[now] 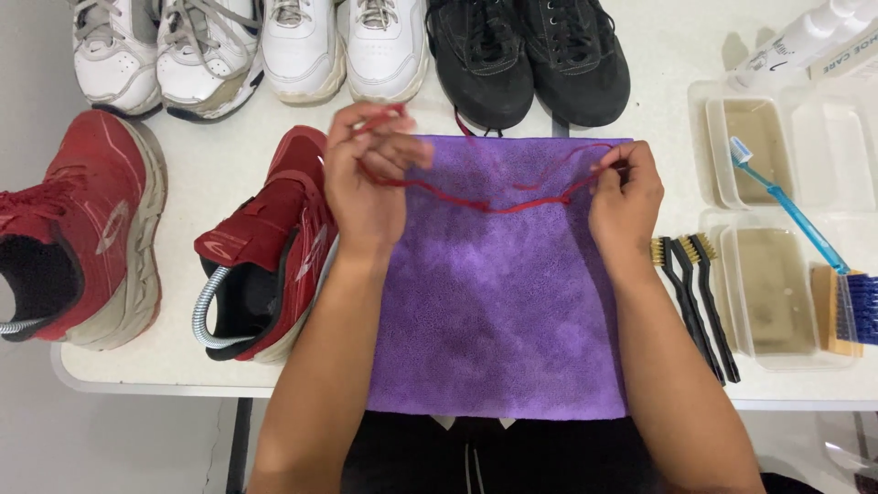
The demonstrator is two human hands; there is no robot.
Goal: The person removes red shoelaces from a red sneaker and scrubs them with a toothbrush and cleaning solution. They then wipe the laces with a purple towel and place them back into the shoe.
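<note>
Both hands are pinching a red shoelace (485, 203) that is sagging over the purple cloth (498, 311), the left hand (368, 174) closed on it at ten o'clock and the right hand (626, 194) at two o'clock. A laceless red sneaker (265, 247) is lying just at nine o'clock of the left hand.

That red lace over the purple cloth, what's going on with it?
A person holds a red lace stretched between both hands above a purple cloth on a white table. The left hand grips one end, the right hand the other. A red shoe without its lace lies beside the left hand; brushes lie to the right.
</note>
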